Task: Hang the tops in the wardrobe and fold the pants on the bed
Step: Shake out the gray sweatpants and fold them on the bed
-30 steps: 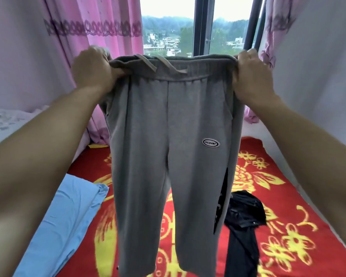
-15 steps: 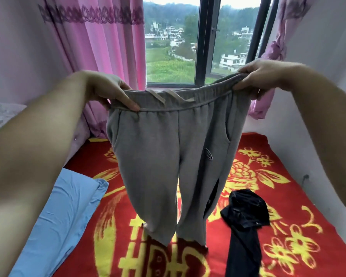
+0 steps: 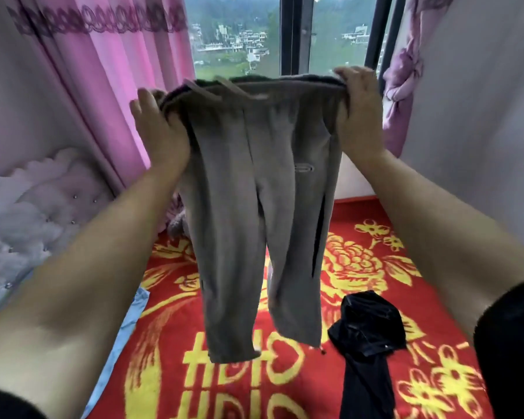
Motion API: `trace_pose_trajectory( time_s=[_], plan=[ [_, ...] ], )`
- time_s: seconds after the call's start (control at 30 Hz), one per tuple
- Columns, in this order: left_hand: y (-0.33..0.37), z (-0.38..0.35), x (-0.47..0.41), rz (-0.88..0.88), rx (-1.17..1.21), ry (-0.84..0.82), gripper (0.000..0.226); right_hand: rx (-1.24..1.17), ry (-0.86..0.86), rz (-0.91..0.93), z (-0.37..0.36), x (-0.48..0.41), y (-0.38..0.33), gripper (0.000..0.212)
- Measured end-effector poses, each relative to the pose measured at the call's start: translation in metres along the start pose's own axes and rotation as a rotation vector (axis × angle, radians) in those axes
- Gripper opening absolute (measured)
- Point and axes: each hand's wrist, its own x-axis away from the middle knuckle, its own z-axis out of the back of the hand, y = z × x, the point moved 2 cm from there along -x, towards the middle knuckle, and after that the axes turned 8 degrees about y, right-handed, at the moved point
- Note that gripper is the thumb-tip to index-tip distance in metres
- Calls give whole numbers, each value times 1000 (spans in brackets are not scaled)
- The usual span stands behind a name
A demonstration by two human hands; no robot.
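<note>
Grey pants (image 3: 254,207) held up by the waistband above the bed (image 3: 375,267), legs hanging free; left hand (image 3: 161,128) and right hand (image 3: 357,116) each grip one end. A red blanket with yellow flowers covers the bed; black garment (image 3: 366,334) lies right. Pink curtains (image 3: 118,71) flank the window (image 3: 254,34).

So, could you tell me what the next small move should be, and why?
Probably lower the grey pants flat onto the red blanket, left of the black garment: both the left hand and right hand grip the waistband, and the legs hang free above it.
</note>
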Motion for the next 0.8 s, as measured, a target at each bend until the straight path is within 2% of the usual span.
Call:
trace_pose_trajectory(
  time_s=[0.07,0.13,0.23,0.3,0.43,0.53,0.63,0.7,0.8],
  plan=[
    [23,6,-20,15,65,97,49,-66,125,83,13,-15,-14,35],
    [34,16,-26,11,40,89,58,-52,163,112,25,-18,-23,31],
    [33,41,1,-170,59,57,45,15,113,127,47,8,-27,30],
    [10,56,42,-243,52,-36,37,42,21,115,58,51,-26,33],
    [-82,82,162,-210,-77,-349,33,161,-337,-62,65,192,-9,33],
    [-151,113,280,-127,-374,-675,25,250,-675,-242,66,324,2,33],
    [-201,155,392,-28,-673,-993,29,344,-981,-383,73,453,8,35],
    [-222,181,454,-50,-743,-1177,28,395,-1172,-447,85,527,10,37],
    [-239,211,520,-104,-818,-1354,25,452,-1374,-485,111,607,5,38]
  ],
)
